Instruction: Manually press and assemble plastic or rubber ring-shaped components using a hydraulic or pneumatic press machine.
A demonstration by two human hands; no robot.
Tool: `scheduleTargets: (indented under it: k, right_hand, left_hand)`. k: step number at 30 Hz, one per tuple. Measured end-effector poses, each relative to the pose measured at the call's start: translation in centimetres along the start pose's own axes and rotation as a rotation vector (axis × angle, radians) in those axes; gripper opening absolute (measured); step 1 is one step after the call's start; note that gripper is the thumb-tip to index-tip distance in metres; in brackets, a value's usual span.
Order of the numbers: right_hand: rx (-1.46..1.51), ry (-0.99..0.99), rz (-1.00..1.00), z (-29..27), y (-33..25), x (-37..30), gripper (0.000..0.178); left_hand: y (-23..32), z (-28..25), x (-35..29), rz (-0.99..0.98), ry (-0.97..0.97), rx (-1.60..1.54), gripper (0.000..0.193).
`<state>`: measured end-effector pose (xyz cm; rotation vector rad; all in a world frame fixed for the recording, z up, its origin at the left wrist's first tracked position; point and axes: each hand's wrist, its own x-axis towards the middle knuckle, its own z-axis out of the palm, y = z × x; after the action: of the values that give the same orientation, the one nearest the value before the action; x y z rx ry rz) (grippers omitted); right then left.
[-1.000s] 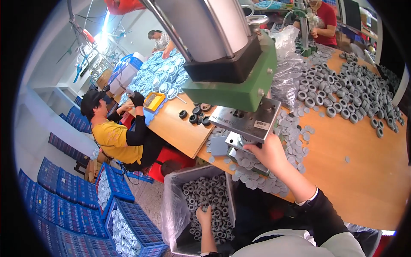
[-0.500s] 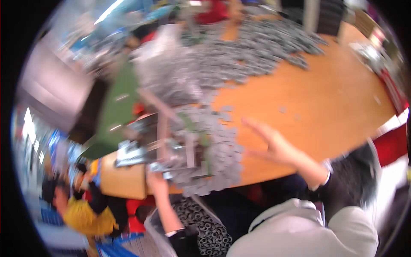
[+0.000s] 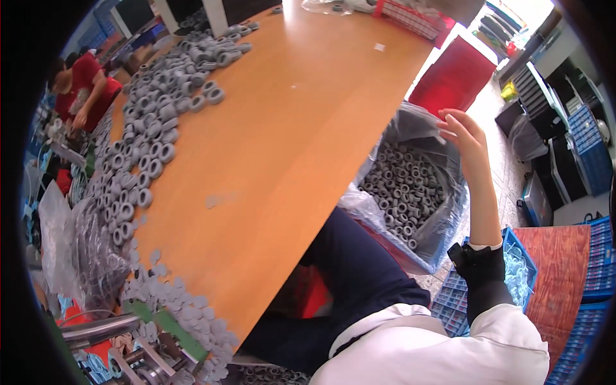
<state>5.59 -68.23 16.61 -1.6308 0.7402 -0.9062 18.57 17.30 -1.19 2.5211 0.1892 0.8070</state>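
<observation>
My right hand (image 3: 467,138) is raised beside the far right rim of a plastic-lined crate (image 3: 457,205). Its fingers are stretched and a little bent, with nothing seen in them. Many small grey rings (image 3: 407,186) lie inside the crate, below and left of the hand. My left hand is out of view. On the wooden table (image 3: 269,128), more grey rings (image 3: 154,122) form a long heap at the left. Flat grey discs (image 3: 186,311) are scattered at the near left, around a metal machine (image 3: 154,359) with green parts.
Clear plastic bags (image 3: 83,250) lie at the left. A person in red (image 3: 90,90) works beyond the ring heap. A red box (image 3: 454,74) stands behind the crate. Blue crates (image 3: 581,333) and a reddish wooden board (image 3: 552,276) are at the right. A red basket (image 3: 410,22) sits on the table's far edge.
The view has swung to the right. My right hand has gone from above the table to beside the crate of rings. My left hand, earlier at the machine, has left the view.
</observation>
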Motion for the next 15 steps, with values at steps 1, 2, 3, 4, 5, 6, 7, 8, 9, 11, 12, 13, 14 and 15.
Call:
scheduleTargets:
  k: [1,2,3,4,5,6,7,8,9,11,12,13,14,15]
  right_hand:
    - [-0.011,0.011,0.074,-1.4,1.8,0.4,0.029]
    - [-0.003,0.021,0.087,-2.9,3.9,0.9,0.029]
    - [-0.008,0.077,0.158,-4.9,5.7,1.5,0.029]
    - [-0.01,0.131,0.231,-6.4,7.5,2.1,0.028]
    - [-0.035,0.152,0.307,-6.9,9.7,2.4,0.028]
    - [-0.001,0.161,0.361,-7.1,11.8,2.5,0.027]
    - [0.033,0.138,0.408,-6.9,13.5,2.5,0.026]
    - [0.067,0.112,0.457,-6.4,15.2,2.3,0.026]
    - [0.072,0.089,0.51,-6.0,17.0,2.0,0.026]
    - [0.093,0.019,0.6,-5.5,20.4,1.2,0.026]
    - [0.058,-0.013,0.672,-5.1,21.4,0.9,0.026]
    - [0.051,-0.056,0.715,-4.7,22.3,0.7,0.026]
    - [0.038,-0.103,0.756,-4.5,23.3,0.7,0.027]
    - [0.015,-0.149,0.764,-4.2,24.4,0.8,0.027]
  left_hand:
    - [-0.9,-0.2,-0.2,0.01,-0.007,0.016,0.036]
    - [-1.0,0.1,0.3,0.045,-0.012,0.043,0.036]
    - [-0.4,1.1,1.1,0.081,-0.019,0.054,0.036]
    - [0.3,2.0,1.8,0.12,-0.024,0.067,0.036]
    - [1.2,2.8,2.9,0.162,-0.025,0.09,0.036]
    - [2.5,3.4,4.3,0.207,-0.022,0.114,0.036]
    - [3.7,3.9,5.7,0.252,-0.018,0.139,0.035]
    - [4.7,4.3,7.0,0.296,-0.015,0.167,0.035]
    - [5.8,4.5,8.2,0.338,-0.012,0.195,0.035]
    - [7.5,4.5,10.1,0.412,-0.006,0.256,0.035]
    - [8.1,4.4,10.7,0.443,-0.004,0.288,0.035]
    - [8.5,4.2,11.3,0.47,0.0,0.32,0.034]
    - [8.6,3.9,11.4,0.493,0.002,0.352,0.034]
    - [8.6,3.4,11.5,0.512,0.004,0.384,0.034]
